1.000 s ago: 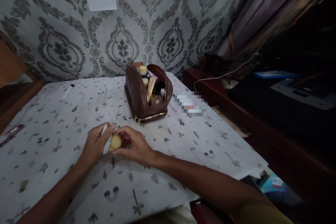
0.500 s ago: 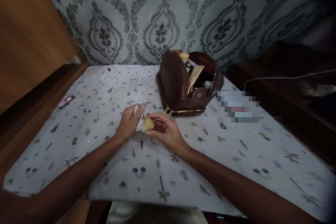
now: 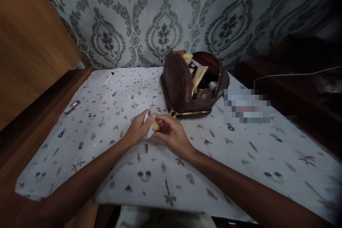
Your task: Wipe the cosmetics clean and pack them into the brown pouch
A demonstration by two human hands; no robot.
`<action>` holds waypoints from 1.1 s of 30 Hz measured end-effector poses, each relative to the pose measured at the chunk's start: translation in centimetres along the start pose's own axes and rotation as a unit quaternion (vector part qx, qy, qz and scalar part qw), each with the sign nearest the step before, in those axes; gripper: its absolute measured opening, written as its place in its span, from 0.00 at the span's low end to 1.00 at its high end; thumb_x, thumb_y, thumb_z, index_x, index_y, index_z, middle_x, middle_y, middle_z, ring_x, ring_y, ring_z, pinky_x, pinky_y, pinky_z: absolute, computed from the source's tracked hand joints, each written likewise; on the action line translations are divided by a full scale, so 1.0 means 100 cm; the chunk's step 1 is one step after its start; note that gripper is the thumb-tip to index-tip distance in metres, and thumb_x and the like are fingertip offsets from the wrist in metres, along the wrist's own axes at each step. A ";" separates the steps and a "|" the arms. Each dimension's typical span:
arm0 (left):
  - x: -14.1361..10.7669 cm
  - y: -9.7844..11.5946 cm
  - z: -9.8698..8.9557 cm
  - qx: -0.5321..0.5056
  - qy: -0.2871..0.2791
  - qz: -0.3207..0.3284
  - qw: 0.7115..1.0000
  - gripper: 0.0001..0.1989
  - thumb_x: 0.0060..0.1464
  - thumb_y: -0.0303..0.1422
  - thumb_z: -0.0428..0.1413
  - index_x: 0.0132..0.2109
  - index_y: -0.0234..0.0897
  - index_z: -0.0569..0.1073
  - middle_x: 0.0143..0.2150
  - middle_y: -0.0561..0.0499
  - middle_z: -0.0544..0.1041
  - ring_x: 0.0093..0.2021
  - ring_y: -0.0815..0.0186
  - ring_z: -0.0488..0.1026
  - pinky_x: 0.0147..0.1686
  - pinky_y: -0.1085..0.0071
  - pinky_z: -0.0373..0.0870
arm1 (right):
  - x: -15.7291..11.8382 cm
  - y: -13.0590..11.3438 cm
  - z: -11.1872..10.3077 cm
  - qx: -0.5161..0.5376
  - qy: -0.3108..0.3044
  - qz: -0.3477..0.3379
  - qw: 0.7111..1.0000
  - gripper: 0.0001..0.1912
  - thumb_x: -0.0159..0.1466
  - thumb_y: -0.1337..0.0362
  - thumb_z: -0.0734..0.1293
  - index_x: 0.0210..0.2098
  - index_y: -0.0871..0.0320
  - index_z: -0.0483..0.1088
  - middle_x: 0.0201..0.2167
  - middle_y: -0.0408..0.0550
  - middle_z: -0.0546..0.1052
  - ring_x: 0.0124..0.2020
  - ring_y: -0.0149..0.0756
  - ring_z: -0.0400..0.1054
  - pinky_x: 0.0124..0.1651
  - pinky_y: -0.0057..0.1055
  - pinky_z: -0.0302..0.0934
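My left hand (image 3: 136,128) is closed on a white tissue (image 3: 149,134), with the thumb pressed along its top. A small rounded yellow jar (image 3: 155,125) is pinched between the thumb and fingers of my right hand (image 3: 175,134). The tissue lies against the jar's left side and hides part of it. Both hands meet above the patterned white cloth (image 3: 165,167) in front of a brown leather bag (image 3: 176,82). The bag is unzipped, and a beige tube (image 3: 200,75) and a yellow-topped container (image 3: 187,57) show in its opening.
Toward the far left lie a white tube with a dark cap (image 3: 109,78) and a small reddish packet (image 3: 74,105). A pixelated flat item (image 3: 245,106) is right of the bag. Wooden furniture (image 3: 34,32) borders the left; a white cable (image 3: 296,74) runs at right.
The tissue and the yellow jar have come closer together, and the tissue now covers more of the jar. The view has shifted slightly; the bag stays in place.
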State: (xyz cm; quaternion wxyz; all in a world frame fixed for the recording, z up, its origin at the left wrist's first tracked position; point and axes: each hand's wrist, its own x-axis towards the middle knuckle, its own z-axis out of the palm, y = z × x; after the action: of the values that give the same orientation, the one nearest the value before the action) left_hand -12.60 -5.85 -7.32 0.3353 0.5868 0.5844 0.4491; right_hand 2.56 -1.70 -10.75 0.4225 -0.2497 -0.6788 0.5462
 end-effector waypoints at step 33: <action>0.006 -0.003 -0.007 -0.108 0.115 -0.072 0.985 0.22 0.63 0.54 0.43 0.39 0.40 0.66 0.31 0.54 0.68 0.33 0.66 0.67 0.36 0.70 0.65 | 0.001 0.000 0.002 0.151 -0.009 0.104 0.983 0.24 0.52 0.59 0.77 0.47 0.52 0.71 0.46 0.47 0.74 0.46 0.36 0.72 0.49 0.34 0.69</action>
State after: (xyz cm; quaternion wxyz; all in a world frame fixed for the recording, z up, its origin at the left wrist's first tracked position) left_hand -13.44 -5.34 -7.26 0.3594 0.4477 0.6077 0.5487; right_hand 2.35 -1.69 -10.70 0.3899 -0.2478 -0.5628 0.6854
